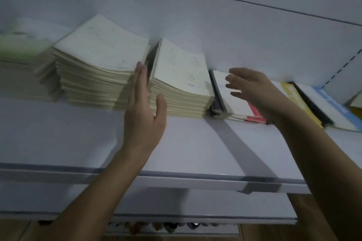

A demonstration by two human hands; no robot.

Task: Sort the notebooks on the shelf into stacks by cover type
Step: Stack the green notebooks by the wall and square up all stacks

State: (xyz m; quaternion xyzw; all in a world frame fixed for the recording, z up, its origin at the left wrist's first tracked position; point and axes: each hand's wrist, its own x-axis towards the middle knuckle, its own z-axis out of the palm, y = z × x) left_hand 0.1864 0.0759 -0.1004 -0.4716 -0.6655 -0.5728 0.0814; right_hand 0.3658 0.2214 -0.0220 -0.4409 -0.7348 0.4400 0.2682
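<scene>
Left hand (144, 111): flat, fingers straight and together, set edge-on in the gap between two cream stacks; thumb spread to the right, lying against the front edge of the right-hand one. It grips nothing.

Right hand (252, 92): fingers loosely spread and slightly bent, hovering over the low pile; whether it touches the top cover cannot be told. It holds nothing. The two hands are well apart.

Taller cream stack (101, 68): plain cream covers, long axis running front to back and angled left toward the wall; edges uneven.

Shorter cream stack (180, 84): just right of the left hand, same cover type, long axis front to back, near-parallel to its neighbour.

Low pile (233, 101): white cover with a red band at the front, dark spine on its left, touching the shorter cream stack.

Further right: a yellow-edged notebook (299, 101) and a white-and-blue notebook (329, 105) with a black spine, lying flat, long axes angled back-left.

Far left: a blurred green-topped stack (21, 49).

All lie on a white shelf (78, 139), toward its back, against a white back panel (215, 25). Light is dim. A lower shelf edge (176, 219) shows below, with small blurred items under it.
</scene>
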